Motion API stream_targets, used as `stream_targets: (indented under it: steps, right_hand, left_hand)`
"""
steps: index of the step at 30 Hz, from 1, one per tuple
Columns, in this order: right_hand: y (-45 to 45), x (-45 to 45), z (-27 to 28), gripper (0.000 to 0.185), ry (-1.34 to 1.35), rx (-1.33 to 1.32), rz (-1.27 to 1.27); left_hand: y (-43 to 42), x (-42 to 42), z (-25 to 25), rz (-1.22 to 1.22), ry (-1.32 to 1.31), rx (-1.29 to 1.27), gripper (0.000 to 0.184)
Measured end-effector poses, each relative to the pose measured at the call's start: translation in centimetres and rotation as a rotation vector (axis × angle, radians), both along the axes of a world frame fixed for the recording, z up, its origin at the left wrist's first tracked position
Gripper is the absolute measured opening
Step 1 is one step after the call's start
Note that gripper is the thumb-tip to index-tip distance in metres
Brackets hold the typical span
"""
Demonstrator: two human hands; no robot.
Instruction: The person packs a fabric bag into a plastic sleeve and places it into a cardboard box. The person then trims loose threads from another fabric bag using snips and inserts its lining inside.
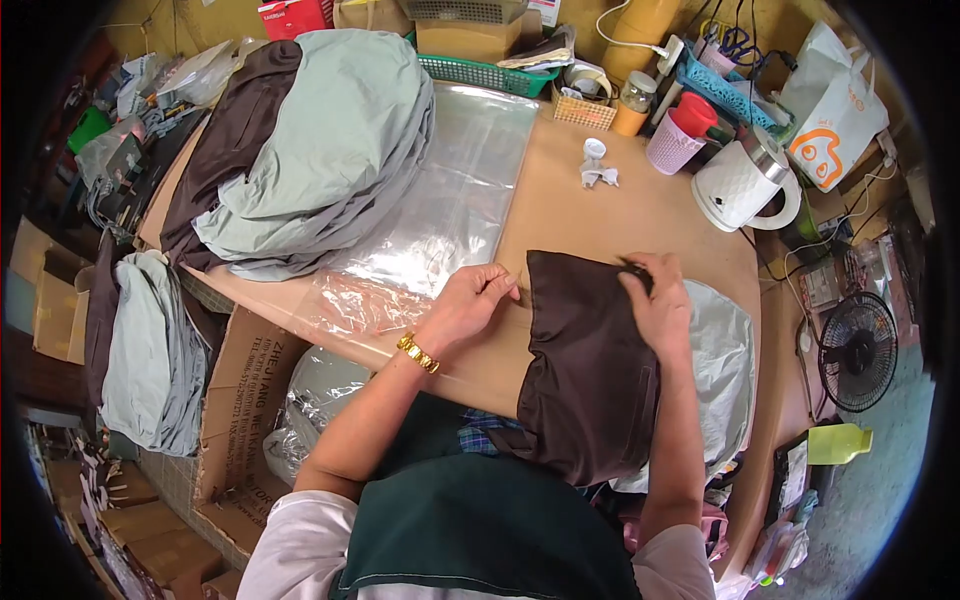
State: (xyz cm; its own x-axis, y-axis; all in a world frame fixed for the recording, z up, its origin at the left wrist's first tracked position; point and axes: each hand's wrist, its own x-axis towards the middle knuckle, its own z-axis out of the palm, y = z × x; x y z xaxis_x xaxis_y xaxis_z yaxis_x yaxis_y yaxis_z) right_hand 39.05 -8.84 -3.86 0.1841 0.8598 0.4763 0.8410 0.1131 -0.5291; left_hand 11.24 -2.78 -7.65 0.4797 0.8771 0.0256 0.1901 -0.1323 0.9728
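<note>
A dark brown cloth piece [590,370] with a stitched slit lies over the table edge and hangs down against my lap. My right hand [658,300] pinches its upper right corner. Just left of its upper left edge is my left hand [475,300], thumb and forefinger pressed together; whatever is between them is too small to make out. A gold watch [418,353] circles the left wrist. Light grey cloth [722,370] lies under my right forearm, partly covered by the brown cloth.
A large pile of grey and brown cloth [330,150] sits at the back left, beside clear plastic bags [460,190]. An open cardboard box [245,420] stands below left. A white kettle [740,180], pink cup [668,145] and white scraps [598,172] are at the back right; a black fan [857,350] is farther right.
</note>
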Motion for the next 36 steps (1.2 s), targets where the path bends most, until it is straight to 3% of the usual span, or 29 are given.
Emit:
stream_targets:
  steps: [2,5,16,19,21,22,24,26,27,28,30,34,36]
  right_hand:
    - [-0.8,-3.8,2.5,0.036,-0.154,-0.108,0.059]
    - [-0.8,-7.0,3.4,0.036,-0.300,-0.036,0.205]
    - [0.7,-10.5,3.8,0.035,-0.430,-0.100,0.241]
    - [1.3,-10.1,2.7,0.034,-0.411,-0.160,0.224]
    - [1.7,-8.9,1.3,0.036,-0.091,-0.031,0.054]
    - [2.1,-8.2,0.4,0.036,-0.090,-0.033,0.053]
    - [3.2,-6.0,-2.1,0.040,-0.105,0.034,-0.200]
    - [4.1,-3.3,-5.7,0.037,-0.160,0.038,-0.211]
    - [4.3,-2.7,-5.8,0.034,-0.154,-0.100,-0.222]
    - [4.2,-2.0,-5.9,0.032,-0.147,-0.240,-0.235]
    - [4.0,-1.7,-6.2,0.029,-0.062,-0.176,-0.251]
    - [4.0,-2.2,-5.7,0.024,0.243,-0.013,-0.225]
    - [4.1,-2.4,-5.5,0.023,0.226,0.004,-0.219]
  left_hand:
    - [0.1,-0.1,-0.2,0.039,0.024,-0.056,0.028]
    - [-0.3,0.0,0.2,0.061,-0.016,-0.039,0.029]
    - [-0.4,0.0,0.6,0.030,-0.075,-0.026,0.027]
    - [-0.4,0.1,0.7,0.089,-0.104,-0.054,0.027]
    - [-0.5,1.0,0.6,0.168,-0.129,-0.096,0.029]
    - [-0.7,2.3,0.6,0.257,-0.182,-0.115,0.032]
    - [-0.9,3.9,0.1,0.346,-0.239,-0.134,0.036]
    - [-0.5,4.8,-1.0,0.102,0.128,0.069,0.037]
    - [-0.3,5.1,-0.8,-0.006,0.236,0.158,0.036]
    - [-0.2,4.7,-0.7,-0.016,0.232,0.158,0.036]
    - [0.0,2.8,0.0,-0.225,0.255,0.059,0.032]
    - [-0.8,0.1,1.7,-0.155,0.270,0.086,0.032]
    - [-1.2,0.0,2.2,-0.077,0.230,0.071,0.034]
